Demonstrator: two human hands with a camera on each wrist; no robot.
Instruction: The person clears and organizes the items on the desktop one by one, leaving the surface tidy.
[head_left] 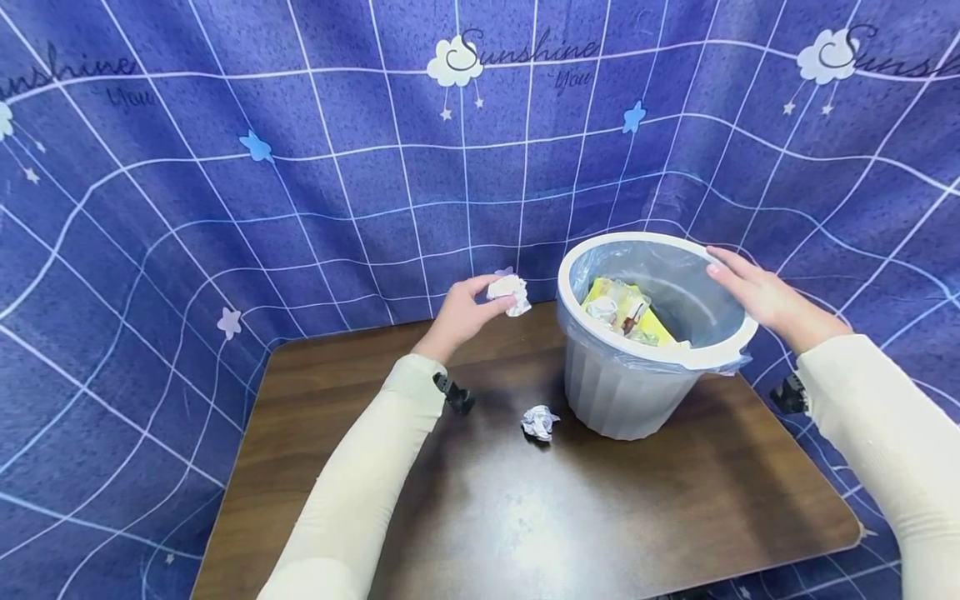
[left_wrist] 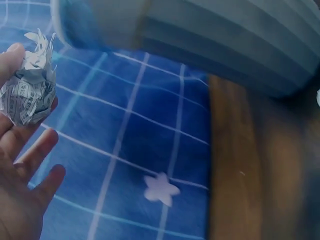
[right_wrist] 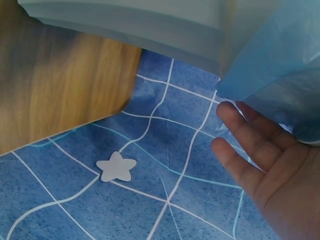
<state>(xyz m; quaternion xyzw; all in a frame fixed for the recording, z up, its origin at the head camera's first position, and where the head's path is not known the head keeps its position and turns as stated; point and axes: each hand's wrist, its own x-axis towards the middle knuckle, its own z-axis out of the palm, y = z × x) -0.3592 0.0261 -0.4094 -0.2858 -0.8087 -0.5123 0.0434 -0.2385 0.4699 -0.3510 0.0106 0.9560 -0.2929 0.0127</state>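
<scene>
My left hand (head_left: 460, 318) pinches a crumpled paper ball (head_left: 510, 293) between thumb and fingers, above the table and left of the bin. Printed text shows on the paper ball (left_wrist: 31, 92) in the left wrist view. My right hand (head_left: 776, 302) rests at the right side of the rim of a grey trash bin (head_left: 618, 392). Its fingers (right_wrist: 245, 135) extend fairly straight beside the bluish bin liner (right_wrist: 270, 55). Inside the bin lie crumpled paper, clear plastic and a yellow piece (head_left: 660, 332). A second crumpled paper ball (head_left: 539, 423) sits on the table.
The brown wooden table (head_left: 330, 433) carries the bin near its back right. A blue patterned curtain (head_left: 337, 183) hangs behind and around it. The table's rounded right corner (head_left: 851, 533) borders the curtain. Dark straps (head_left: 453, 393) are on both wrists.
</scene>
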